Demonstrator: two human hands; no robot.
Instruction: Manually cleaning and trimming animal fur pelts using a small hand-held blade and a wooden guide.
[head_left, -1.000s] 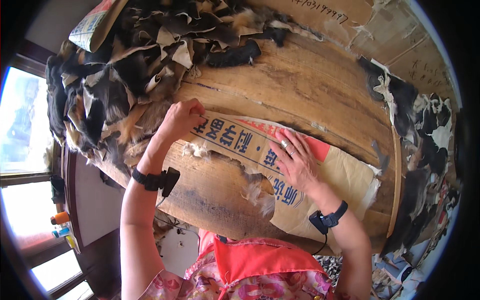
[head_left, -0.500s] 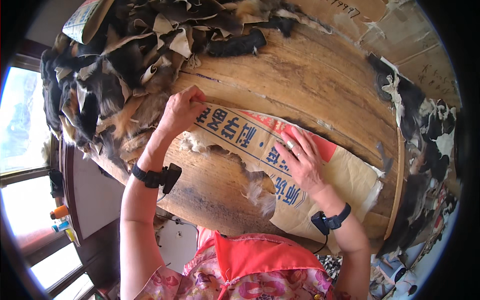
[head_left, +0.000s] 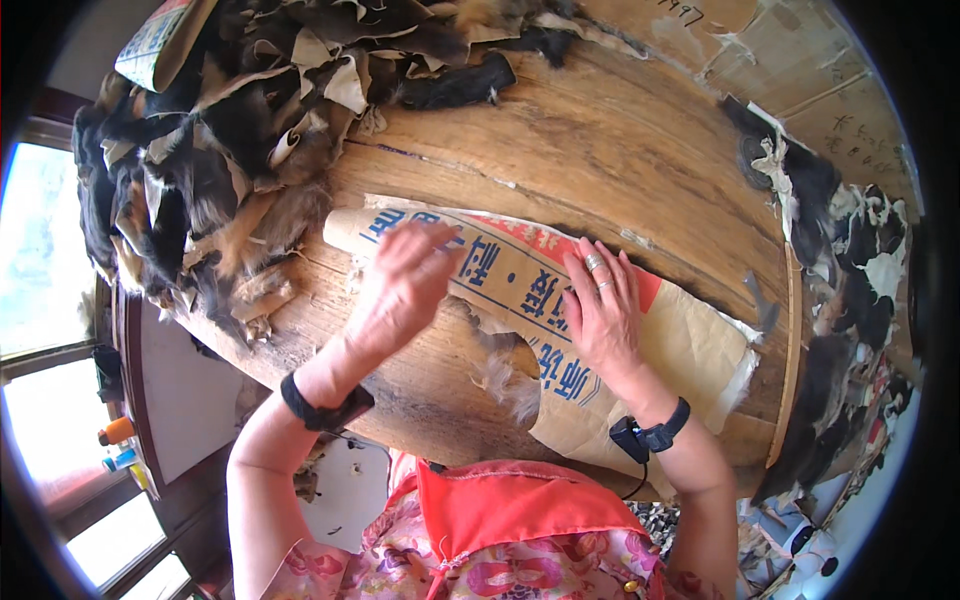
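A brown paper sheet (head_left: 690, 345) with large blue printing and a red patch lies on the wooden board, curled at its left end. My right hand (head_left: 607, 315), with rings on it, rests flat on the sheet's middle, fingers stretched out. Over the left part of the sheet is my left hand (head_left: 400, 295), smeared by motion; its fingers cannot be made out. Light fur (head_left: 512, 385) shows at the sheet's near edge, and whether more fur lies underneath is hidden.
A heap of dark and tan fur scraps (head_left: 215, 160) covers the board's left end. A dark fur strip (head_left: 460, 82) lies at the far side. Black and white fur pieces (head_left: 850, 300) are beyond the wooden board's (head_left: 610, 130) right edge, and spools (head_left: 117, 432) stand by the window.
My left hand has let go of the sheet's far left corner and moved right and nearer. The left end now shows curled. My right hand stays on the sheet.
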